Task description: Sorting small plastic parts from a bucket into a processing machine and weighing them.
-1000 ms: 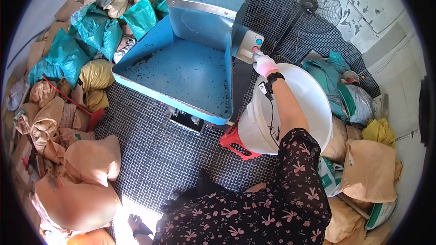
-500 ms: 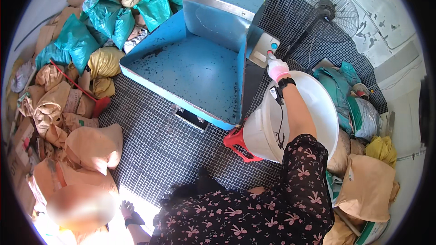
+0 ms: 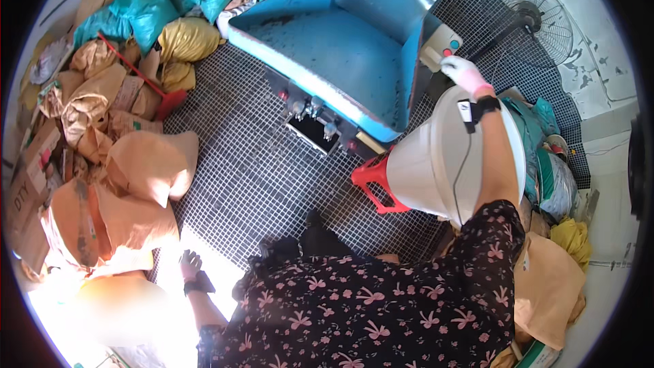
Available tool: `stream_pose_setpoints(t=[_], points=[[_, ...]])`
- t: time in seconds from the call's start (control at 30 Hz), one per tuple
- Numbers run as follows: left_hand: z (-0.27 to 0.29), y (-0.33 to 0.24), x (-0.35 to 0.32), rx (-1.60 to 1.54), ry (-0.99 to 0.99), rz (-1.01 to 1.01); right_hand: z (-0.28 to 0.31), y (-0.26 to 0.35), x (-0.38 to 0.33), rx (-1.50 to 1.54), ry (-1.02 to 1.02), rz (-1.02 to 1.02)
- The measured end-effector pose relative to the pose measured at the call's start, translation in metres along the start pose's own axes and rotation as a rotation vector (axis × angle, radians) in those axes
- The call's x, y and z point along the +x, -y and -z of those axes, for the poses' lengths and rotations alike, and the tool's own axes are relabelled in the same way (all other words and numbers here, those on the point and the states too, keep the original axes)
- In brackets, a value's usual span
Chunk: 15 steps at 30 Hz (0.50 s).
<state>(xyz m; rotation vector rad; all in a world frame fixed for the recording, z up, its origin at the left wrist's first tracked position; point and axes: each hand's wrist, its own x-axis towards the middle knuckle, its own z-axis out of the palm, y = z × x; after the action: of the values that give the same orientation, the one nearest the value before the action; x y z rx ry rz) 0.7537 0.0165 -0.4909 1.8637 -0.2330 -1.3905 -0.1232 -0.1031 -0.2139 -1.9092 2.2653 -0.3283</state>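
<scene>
My right hand [image 3: 464, 73], in a white and pink glove, reaches forward beside a pale control box [image 3: 436, 56] with a red and a teal button. Its fingers extend toward the box just below the red button, and nothing shows in them. The box is on the right side of a blue metal hopper [image 3: 327, 51], whose sloping floor carries dark specks. Beneath that forearm a white tub [image 3: 429, 170] leans on a red stool [image 3: 375, 187]. Down at the left, my left hand [image 3: 191, 265] hangs in bright sunlight with fingers apart, holding nothing.
Brown paper sacks [image 3: 150, 163], teal bags [image 3: 143, 10] and a yellow sack [image 3: 187, 39] pile up along the left. A red dustpan [image 3: 170, 103] lies there. More sacks [image 3: 548, 286] line the right, and a floor fan [image 3: 528, 17] stands at the far right.
My right hand has drawn back from the red button. The view has shifted, so fittings under the hopper's front rim now show. My left hand sits higher in the picture.
</scene>
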Motion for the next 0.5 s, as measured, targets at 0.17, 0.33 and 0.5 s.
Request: stream_pose_setpoints(t=[0.17,0.33,0.5], points=[[0.009,0.002,0.026,0.045,0.079,0.065,0.033,0.081,-0.061,0.196,0.014,-0.018],[0.006,-0.004,0.052,0.097,0.129,0.112,0.012,0.186,-0.129,0.17,-0.038,0.031],[-0.003,-0.017,0.081,0.172,0.238,0.068,-0.073,0.255,-0.167,-0.06,0.215,0.036]])
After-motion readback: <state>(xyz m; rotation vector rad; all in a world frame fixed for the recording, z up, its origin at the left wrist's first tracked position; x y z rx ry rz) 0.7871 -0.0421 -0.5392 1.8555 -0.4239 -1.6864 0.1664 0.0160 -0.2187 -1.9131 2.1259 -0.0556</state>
